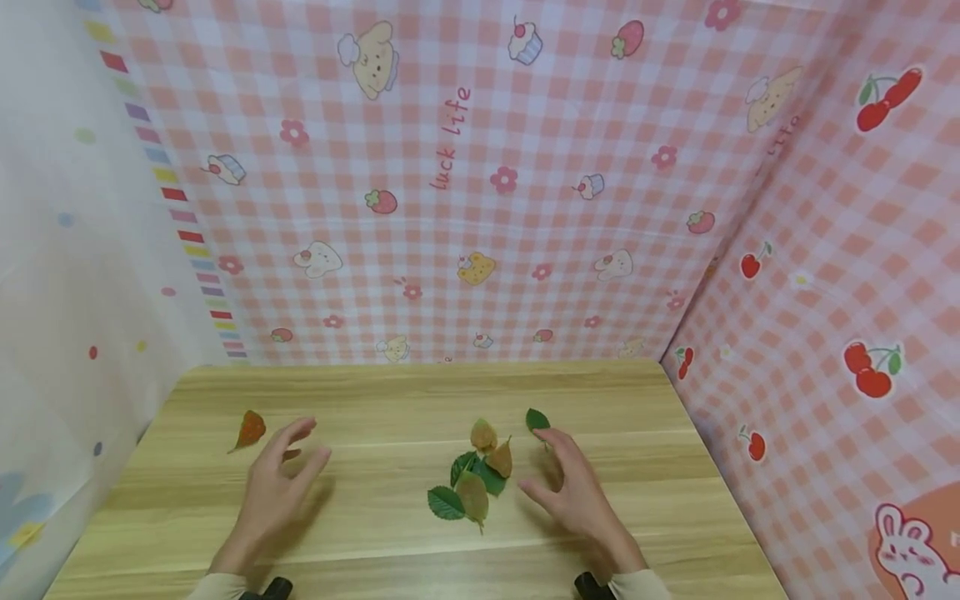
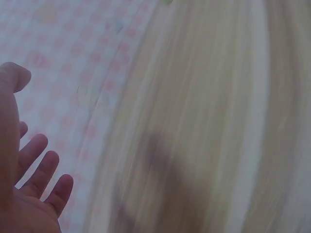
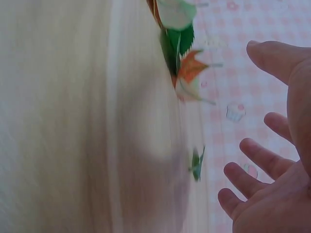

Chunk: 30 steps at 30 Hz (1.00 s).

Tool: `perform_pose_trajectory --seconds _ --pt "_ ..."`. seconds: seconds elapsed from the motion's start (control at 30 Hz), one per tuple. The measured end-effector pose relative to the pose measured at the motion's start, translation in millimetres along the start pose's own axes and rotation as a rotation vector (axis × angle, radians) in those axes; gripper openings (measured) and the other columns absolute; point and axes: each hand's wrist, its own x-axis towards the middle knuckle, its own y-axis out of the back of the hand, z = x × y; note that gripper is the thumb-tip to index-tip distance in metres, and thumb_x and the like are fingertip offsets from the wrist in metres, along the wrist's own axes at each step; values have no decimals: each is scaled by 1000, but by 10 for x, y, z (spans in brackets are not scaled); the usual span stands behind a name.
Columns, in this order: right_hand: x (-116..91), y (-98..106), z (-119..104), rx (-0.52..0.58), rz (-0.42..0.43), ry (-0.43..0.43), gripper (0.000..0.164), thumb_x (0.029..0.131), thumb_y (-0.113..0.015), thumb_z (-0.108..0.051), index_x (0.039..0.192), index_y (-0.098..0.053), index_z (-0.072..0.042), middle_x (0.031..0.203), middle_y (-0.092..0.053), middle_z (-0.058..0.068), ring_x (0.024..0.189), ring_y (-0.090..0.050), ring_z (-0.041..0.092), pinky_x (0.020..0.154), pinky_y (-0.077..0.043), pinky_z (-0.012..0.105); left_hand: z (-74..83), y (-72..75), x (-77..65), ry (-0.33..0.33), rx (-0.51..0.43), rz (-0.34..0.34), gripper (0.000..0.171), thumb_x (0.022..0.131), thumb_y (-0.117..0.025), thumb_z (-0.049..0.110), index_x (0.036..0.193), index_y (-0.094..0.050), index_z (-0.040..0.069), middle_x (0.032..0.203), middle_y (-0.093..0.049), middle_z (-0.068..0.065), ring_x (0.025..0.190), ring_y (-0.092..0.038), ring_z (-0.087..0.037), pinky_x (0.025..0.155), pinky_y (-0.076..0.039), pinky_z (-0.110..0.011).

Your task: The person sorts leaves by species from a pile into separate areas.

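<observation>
Over the left part of the table, my left hand (image 1: 276,483) hovers with fingers loosely bent and nothing between them. Just beyond its fingers lies a red-orange leaf (image 1: 252,429). My right hand (image 1: 573,487) is likewise bare, its thumb and fingers spread apart above the table. A small green leaf (image 1: 536,420) lies right by its fingertips in the head view. To the left of that hand is a loose cluster of green and yellow-brown leaves (image 1: 474,495), overlapping one another. The right wrist view shows the cluster's orange leaf (image 3: 190,68) and the single green leaf (image 3: 196,165).
The leaves lie on a wood-grain table (image 1: 375,542). Behind it hangs a pink checked cloth (image 1: 450,233) with cartoon prints; another checked cloth (image 1: 810,317) stands along the right edge. A white patterned cloth (image 1: 67,333) borders the left side.
</observation>
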Motion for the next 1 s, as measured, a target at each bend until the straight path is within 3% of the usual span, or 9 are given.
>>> perform_pose_trajectory --seconds 0.1,0.3,0.5,0.7,1.0 --pt "-51 -55 -74 3 -10 -12 77 97 -93 -24 163 -55 -16 171 -54 19 158 -52 43 126 -46 69 98 -194 -39 -52 8 -42 50 105 -80 11 153 -64 3 147 -73 -20 132 -62 -2 104 -53 -13" --pt "-136 -169 -212 7 -35 -12 74 94 -95 -23 159 -60 -13 165 -60 12 157 -55 34 128 -46 66 288 -516 -78 -154 7 -121 45 102 -83 9 146 -70 7 136 -79 -17 121 -74 -29 96 -65 -39" --pt "-258 -279 -357 29 -61 -36 72 93 -95 -24 156 -63 -12 161 -64 7 153 -57 30 127 -47 64 448 -766 -54 -218 -57 -178 37 102 -83 7 138 -74 8 130 -82 -17 114 -78 -31 90 -68 -45" --pt "-365 -396 -410 -1 -37 -11 66 93 -95 -25 151 -66 -11 153 -69 5 144 -65 29 121 -54 58 578 -988 -44 -261 -105 -268 32 102 -83 9 133 -76 6 124 -83 -18 110 -80 -33 90 -69 -45" --pt "-395 -496 -411 -17 6 -33 53 93 -93 -14 141 -72 -9 138 -74 2 127 -72 28 110 -61 46 704 -1283 -50 -307 -113 -358 19 100 -85 4 119 -81 4 113 -83 -11 97 -78 -19 85 -67 -35"
